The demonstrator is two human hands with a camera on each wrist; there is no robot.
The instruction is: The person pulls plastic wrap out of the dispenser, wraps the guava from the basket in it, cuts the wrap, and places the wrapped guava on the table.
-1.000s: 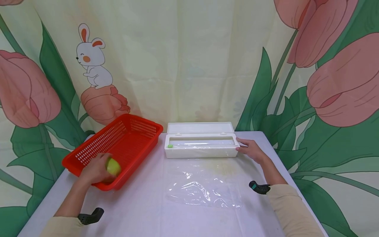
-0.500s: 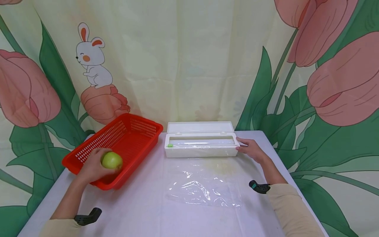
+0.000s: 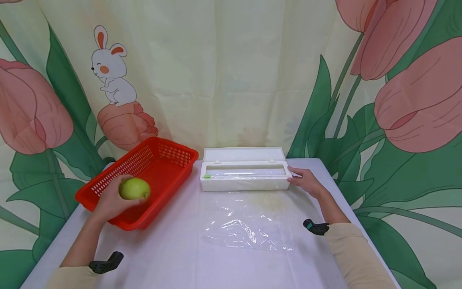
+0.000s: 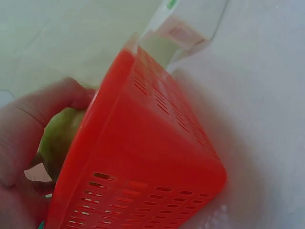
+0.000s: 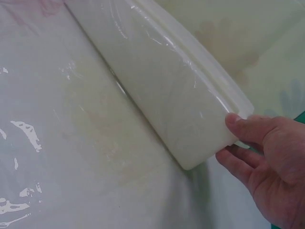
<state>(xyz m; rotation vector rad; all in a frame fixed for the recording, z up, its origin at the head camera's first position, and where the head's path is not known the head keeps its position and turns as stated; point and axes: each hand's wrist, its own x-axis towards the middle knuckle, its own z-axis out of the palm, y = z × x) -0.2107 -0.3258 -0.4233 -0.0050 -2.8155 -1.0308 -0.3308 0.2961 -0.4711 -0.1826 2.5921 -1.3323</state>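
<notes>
Gripping a round fruit [image 3: 135,188], the left hand [image 3: 113,200] hangs over the slotted basket [image 3: 166,170]. The right hand [image 3: 307,183] pinches the box [image 3: 244,163], crinkled film [image 3: 249,229] before it.

Both hands [image 3: 110,203] [image 3: 306,183] grip, forearms [image 3: 82,243] [image 3: 333,210] well apart.

A tulip-printed curtain [image 3: 216,80] backing a white-covered table [image 3: 162,257] suggests a staged indoor setup.

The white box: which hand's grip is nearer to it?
Right. The right grip holds the white box at its right end; the left grip, well to its left, holds the green fruit.
</notes>
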